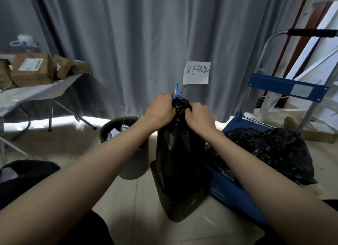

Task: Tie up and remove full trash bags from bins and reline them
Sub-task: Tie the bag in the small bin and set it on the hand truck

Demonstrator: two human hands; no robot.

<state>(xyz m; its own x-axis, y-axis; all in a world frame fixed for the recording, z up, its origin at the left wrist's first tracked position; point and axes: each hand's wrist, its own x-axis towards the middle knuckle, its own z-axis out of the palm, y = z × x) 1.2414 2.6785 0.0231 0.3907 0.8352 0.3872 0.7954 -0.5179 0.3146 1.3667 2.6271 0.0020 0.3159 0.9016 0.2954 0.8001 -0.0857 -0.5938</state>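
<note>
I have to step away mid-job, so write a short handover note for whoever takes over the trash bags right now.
Left hand: grip on the gathered neck of the full black plastic trash bag, by its blue drawstring.
Right hand: grip on the same neck.
The bag stands in the dark rectangular bin.
Done: tied black bags lie on the blue platform cart.
Left: finish the tie, lift this bag out, reline the bin. The round grey bin behind is lined and holds rubbish.
</note>
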